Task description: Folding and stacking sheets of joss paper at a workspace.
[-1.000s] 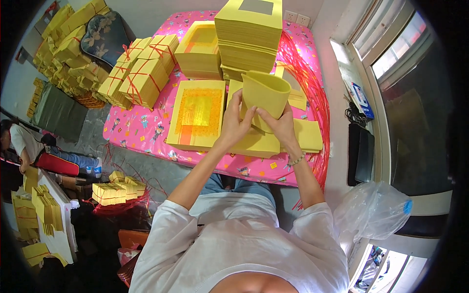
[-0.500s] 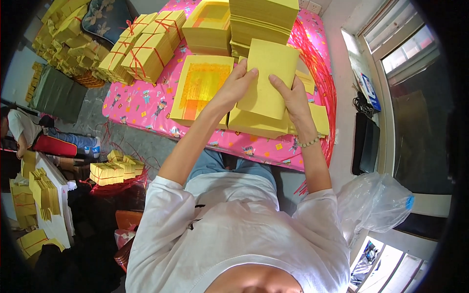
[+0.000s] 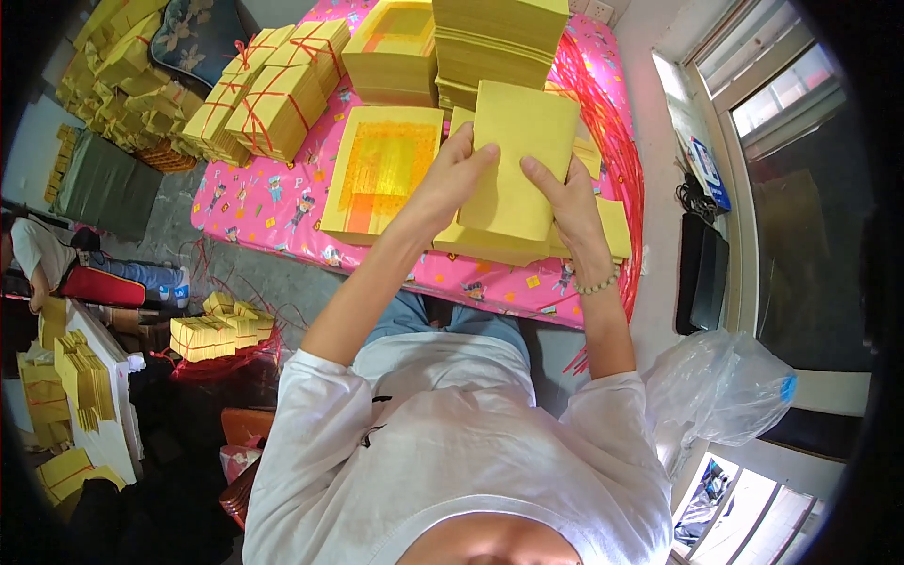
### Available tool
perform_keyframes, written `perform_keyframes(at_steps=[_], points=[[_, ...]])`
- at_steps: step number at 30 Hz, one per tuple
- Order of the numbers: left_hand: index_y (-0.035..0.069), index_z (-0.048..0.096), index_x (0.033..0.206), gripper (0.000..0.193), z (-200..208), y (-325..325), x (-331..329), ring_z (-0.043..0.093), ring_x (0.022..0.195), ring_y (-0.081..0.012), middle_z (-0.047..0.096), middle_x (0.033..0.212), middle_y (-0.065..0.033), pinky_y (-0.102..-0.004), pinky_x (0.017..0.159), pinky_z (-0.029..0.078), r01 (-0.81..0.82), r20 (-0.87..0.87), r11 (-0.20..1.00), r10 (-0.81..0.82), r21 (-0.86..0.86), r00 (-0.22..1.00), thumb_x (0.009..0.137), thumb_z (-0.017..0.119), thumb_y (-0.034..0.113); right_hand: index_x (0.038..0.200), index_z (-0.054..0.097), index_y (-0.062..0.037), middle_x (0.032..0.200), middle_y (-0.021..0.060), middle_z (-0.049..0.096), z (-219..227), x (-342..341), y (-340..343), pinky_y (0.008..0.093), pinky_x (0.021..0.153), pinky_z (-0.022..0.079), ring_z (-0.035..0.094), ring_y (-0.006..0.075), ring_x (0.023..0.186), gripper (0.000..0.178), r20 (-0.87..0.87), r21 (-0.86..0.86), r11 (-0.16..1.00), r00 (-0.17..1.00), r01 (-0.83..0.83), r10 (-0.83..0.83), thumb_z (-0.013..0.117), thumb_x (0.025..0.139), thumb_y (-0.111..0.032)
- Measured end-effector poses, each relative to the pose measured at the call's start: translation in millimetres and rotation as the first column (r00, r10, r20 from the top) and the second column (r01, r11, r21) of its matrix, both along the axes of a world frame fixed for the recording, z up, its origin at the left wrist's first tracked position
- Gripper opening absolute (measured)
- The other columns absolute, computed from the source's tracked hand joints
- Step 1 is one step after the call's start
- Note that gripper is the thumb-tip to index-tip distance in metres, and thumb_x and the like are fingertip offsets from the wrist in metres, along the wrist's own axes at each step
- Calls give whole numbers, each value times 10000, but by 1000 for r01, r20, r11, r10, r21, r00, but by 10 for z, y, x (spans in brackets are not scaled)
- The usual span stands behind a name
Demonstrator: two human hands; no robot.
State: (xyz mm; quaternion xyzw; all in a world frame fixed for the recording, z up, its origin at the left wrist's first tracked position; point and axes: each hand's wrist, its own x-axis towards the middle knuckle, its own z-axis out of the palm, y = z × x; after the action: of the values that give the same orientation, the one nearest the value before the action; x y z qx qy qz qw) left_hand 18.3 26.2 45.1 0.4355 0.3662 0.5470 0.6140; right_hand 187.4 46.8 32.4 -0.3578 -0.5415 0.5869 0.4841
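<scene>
Between my two hands is a stack of yellow paper sheets (image 3: 524,122), held tilted above the pink-covered table. My left hand (image 3: 460,179) grips its left edge, thumb on the top face. On the opposite edge my right hand (image 3: 572,202) does the same, a beaded bracelet at its wrist. Fingers behind the stack are hidden. Beneath it lies another yellow paper stack (image 3: 494,247), partly covered. Left of that sits a stack printed with an orange and gold block (image 3: 381,169). A tall yellow paper pile (image 3: 499,47) rises just beyond my hands.
Bundles tied with red string (image 3: 282,113) stand at the table's far left. Loose red strings (image 3: 621,169) run down its right side. The pink cover (image 3: 254,209) shows at the front left. A person (image 3: 42,259) sits at far left; a clear plastic bag (image 3: 720,386) is at right.
My hands keep the same grip on the paper stack, which has tilted slightly and become more upright. The whole view has shifted a little.
</scene>
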Motion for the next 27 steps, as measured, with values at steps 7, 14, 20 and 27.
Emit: perform_keyframes(at_steps=[7,14,20,27], points=[[8,421,1279,320,42,-176,102,521,1119,-121,563,1193,-78,-276,958,413,-26,15,982,24,188,1000,961,452,24,1208,540,21,1123,83,639,72,159,-115,279,857,502,611,136,1000,427,33,39,999,999,-26,25,722,847,-114],[2,413,1279,316,-56,-216,203,508,1123,-131,550,1197,-86,-282,967,405,-86,12,946,87,311,996,972,475,46,1223,529,12,1118,72,637,75,147,-195,273,863,495,595,123,1013,409,10,103,994,1000,-29,28,695,875,-125],[-9,389,1311,355,-87,-249,277,501,1144,-140,542,1217,-98,-279,981,399,-144,22,944,144,296,989,971,474,45,1220,535,18,1097,67,642,4,57,-214,260,817,499,602,108,959,338,-59,96,991,994,93,-88,614,939,-152],[-12,404,1283,333,-8,-144,209,535,1124,-154,559,1220,-112,-295,936,445,-126,15,982,125,138,992,963,477,44,1158,594,29,1032,66,665,26,6,-103,242,774,505,616,92,901,330,1,47,991,992,123,-123,600,951,-227]])
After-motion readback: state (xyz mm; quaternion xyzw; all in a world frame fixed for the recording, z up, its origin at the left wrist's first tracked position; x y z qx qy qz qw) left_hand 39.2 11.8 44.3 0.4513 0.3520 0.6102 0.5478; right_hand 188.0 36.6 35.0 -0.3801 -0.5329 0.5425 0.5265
